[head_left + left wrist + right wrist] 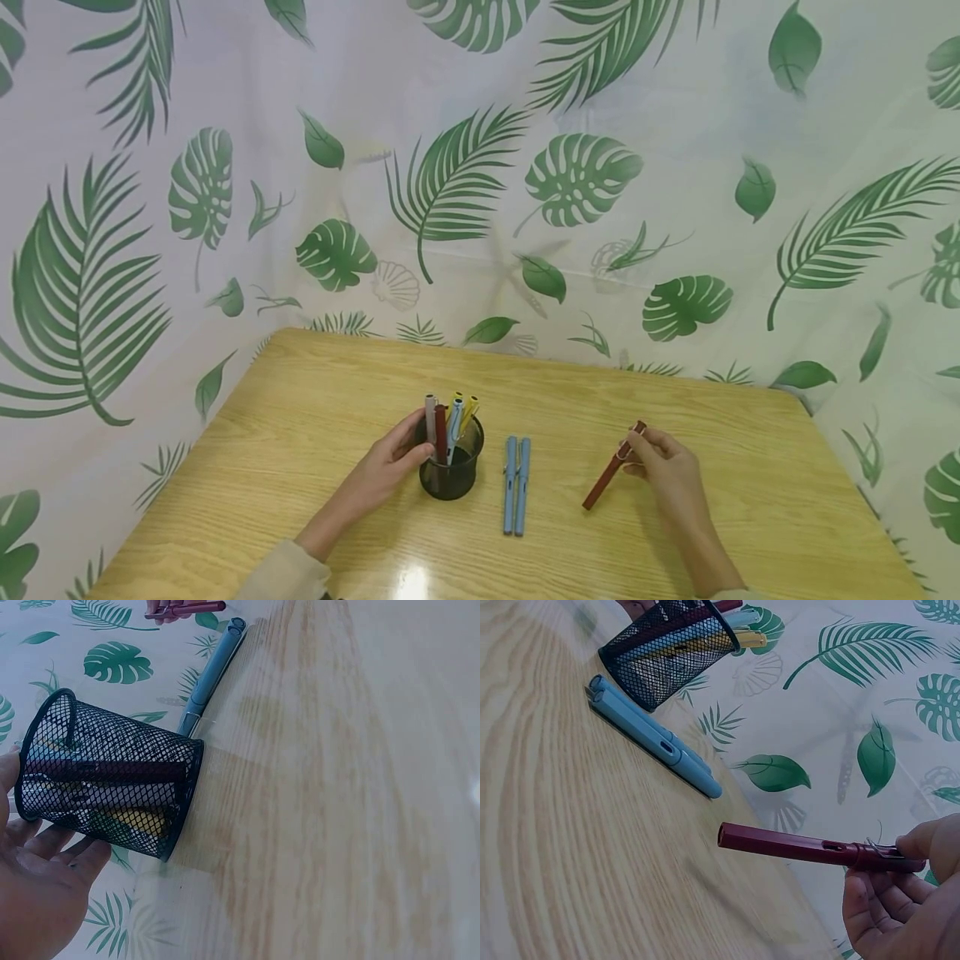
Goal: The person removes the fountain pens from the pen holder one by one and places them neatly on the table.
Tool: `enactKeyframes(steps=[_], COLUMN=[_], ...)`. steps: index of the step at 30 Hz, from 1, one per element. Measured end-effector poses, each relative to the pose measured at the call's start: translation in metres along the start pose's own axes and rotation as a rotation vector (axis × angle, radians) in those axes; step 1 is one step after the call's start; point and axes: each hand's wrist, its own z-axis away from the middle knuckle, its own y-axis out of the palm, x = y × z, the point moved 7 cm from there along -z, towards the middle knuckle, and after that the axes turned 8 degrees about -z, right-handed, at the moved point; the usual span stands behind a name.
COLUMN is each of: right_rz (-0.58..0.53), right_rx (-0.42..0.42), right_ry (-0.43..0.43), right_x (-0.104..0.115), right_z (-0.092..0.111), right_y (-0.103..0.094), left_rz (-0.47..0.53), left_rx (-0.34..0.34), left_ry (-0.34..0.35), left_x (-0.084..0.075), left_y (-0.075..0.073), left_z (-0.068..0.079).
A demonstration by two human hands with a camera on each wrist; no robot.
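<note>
My left hand (375, 477) grips a black mesh pen holder (447, 482) standing on the table, thumb near its rim. In it stand a grey pen (430, 417), a dark red pen (440, 429), a light blue pen (454, 429) and yellow pens (470, 408). Off to the right, my right hand (671, 483) pinches another dark red pen (602, 482) by its clipped cap end. That pen is held above the table, slanting down to the left, as the right wrist view (787, 844) also shows. Between the hands, two blue pens (510, 492) lie side by side on the wood.
The wooden table (360, 375) reaches back to a white cloth (465, 317) printed with green leaves, which rises behind it and along both sides. A bright reflection shows at the table's front.
</note>
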Motion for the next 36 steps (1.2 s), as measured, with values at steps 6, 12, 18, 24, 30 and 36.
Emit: enactKeyframes(steps=[6, 12, 18, 24, 30, 36], right_rz=[0.042, 0.050, 0.061, 0.074, 0.139, 0.184], right_rx=[0.025, 0.043, 0.050, 0.065, 0.072, 0.086], right_ry=[0.008, -0.004, 0.027, 0.048, 0.036, 0.007], right_x=[-0.004, -0.009, -0.015, -0.021, -0.021, -0.024], right_z=[0.000, -0.001, -0.001, -0.001, 0.003, 0.003], right_y=[0.004, 0.008, 0.015, 0.024, 0.035, 0.046], left_rz=[0.004, 0.007, 0.013, 0.016, 0.010, 0.004], left_rx=[0.003, 0.004, 0.006, 0.008, 0.005, -0.001], left_ry=[-0.001, 0.006, 0.011, 0.009, 0.008, 0.004], left_x=[0.000, 0.000, 0.001, 0.000, -0.001, -0.001], left_y=[0.000, 0.000, 0.001, 0.001, 0.001, 0.001], left_z=[0.001, 0.001, 0.000, 0.000, 0.000, 0.000])
